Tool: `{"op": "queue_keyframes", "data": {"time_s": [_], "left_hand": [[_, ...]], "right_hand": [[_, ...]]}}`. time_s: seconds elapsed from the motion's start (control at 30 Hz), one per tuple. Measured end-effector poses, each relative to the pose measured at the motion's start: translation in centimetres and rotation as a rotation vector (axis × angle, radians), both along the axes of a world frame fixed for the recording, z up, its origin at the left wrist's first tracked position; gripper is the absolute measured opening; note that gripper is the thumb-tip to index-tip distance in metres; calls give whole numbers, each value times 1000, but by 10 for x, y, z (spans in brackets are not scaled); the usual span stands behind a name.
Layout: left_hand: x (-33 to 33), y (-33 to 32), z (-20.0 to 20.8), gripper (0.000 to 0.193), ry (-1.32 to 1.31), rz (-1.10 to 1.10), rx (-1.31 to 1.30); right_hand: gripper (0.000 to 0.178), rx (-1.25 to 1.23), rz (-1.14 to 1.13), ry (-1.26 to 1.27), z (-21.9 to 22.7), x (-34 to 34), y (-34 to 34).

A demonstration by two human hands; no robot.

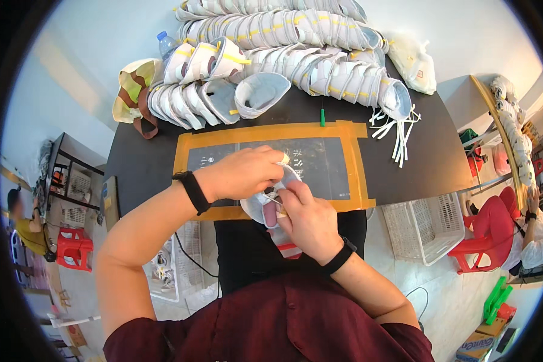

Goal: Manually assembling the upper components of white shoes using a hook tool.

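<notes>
Gripping the near part of a small, cup-shaped piece of white and pale grey fabric (253,209), the right hand (308,218) sits nearest the body. Just beyond it, the left hand (247,174) appears pinched on the piece's far edge, so both hands are closed and close together. The piece lies between and below them, over the near edge of the dark, round-edged surface (404,166). The step in hand looks like fine fingertip work at the rim; a thin, shiny sliver (271,194) between the fingers is too small to identify. The next move seems to call for a steady hold with the right and careful fingers on the left. Beneath and beyond lies a black sheet bordered with tan tape (329,160), then a slim green-handled tool (322,117), and farthest off, long nested rows of similar white fabric pieces (320,69).
</notes>
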State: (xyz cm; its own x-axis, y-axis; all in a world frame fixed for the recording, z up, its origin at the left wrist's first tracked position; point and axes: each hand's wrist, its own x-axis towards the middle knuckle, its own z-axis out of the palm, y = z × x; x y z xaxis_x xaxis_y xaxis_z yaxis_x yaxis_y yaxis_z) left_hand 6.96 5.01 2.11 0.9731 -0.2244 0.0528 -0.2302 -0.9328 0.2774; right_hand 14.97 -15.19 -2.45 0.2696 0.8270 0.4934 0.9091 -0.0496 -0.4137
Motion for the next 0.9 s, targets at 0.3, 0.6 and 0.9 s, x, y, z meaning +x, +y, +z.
{"op": "queue_keyframes", "data": {"time_s": [0.3, 0.6, 0.9], "left_hand": [[5, 2, -5, 7, -62, -43, -29], [17, 10, 1, 6, 131, -75, -204], [20, 17, 1, 8, 195, -119, -278]], "right_hand": [[29, -55, 41, -59, -4, 2, 3], [25, -106, 39, -58, 1, 3, 6], [26, -137, 40, -63, 4, 3, 5]]}}
